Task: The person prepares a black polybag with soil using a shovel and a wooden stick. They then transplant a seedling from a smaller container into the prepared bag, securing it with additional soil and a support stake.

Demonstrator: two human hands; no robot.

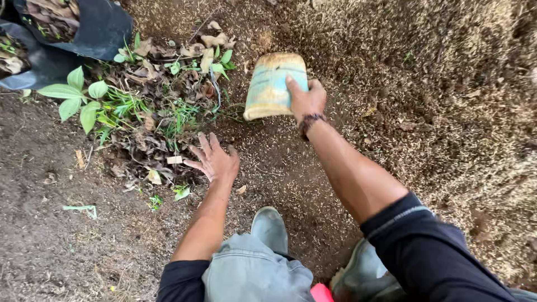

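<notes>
My right hand [306,99] grips the side of a pale green, dirt-stained plastic container [272,84] that lies tilted on the ground with its wider rim toward me. A beaded band circles that wrist. My left hand [214,159] is spread flat, fingers apart, on the soil at the edge of a pile of dry leaves and green weeds [151,112]. It holds nothing. Both forearms are bare below dark rolled sleeves.
Two black planting bags [67,33] filled with dead leaves stand at the top left. Husk-strewn soil [447,112] covers the right side. My grey rubber boots [269,226] and light trousers are at the bottom centre, with a pink object [320,293] beside them.
</notes>
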